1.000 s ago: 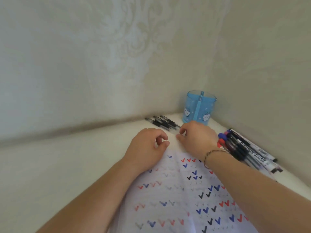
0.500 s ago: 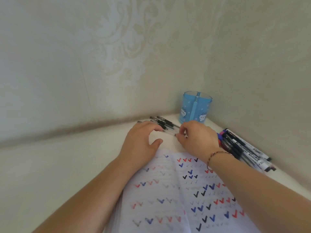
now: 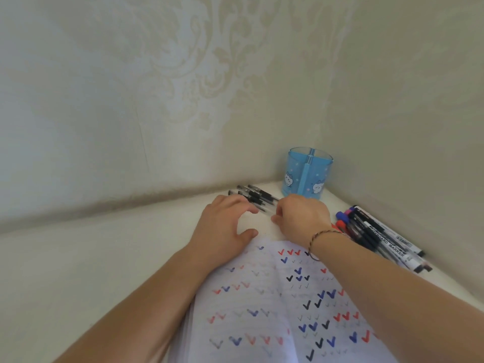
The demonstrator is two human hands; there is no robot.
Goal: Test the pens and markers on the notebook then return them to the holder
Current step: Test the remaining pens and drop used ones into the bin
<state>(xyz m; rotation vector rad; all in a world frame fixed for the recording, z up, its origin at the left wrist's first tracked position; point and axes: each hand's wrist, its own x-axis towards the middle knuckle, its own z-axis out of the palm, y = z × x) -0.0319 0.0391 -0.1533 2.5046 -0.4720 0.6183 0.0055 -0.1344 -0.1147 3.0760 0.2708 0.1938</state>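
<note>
Pens (image 3: pixel 255 196) with black grips lay bunched on the white table (image 3: pixel 104 258), just past the top edge of the notebook (image 3: pixel 275 310) and a little left of the blue holder (image 3: pixel 306 176). My left hand (image 3: pixel 225 231) reached over them with the fingers spread and only gently bent, the fingertips (image 3: pixel 251 209) coming down on the nearer pens, the thumb held wide apart below; nothing was gripped in it. My right hand (image 3: pixel 301 218) met the same bunch from the other side, its fingers curled under, the thumb and forefinger closed together at the clear end of one pen (image 3: pixel 268 210). Whether that pinch truly had the barrel I could not tell, since my knuckles hid the contact. A braided bracelet (image 3: pixel 322 238) sat on that wrist.

Both forearms lay across the open notebook, whose page was covered in rows of red, blue and black tick marks. The holder stood upright in the corner where the two patterned walls (image 3: pixel 183 87) met, a divider down its middle and small cartoon faces on its front. To its right, along the wall, a heap of markers (image 3: pixel 377 237) rested on the table, with blue, red and purple caps toward the holder and long black-and-white barrels angled toward me, well apart from the pens
</note>
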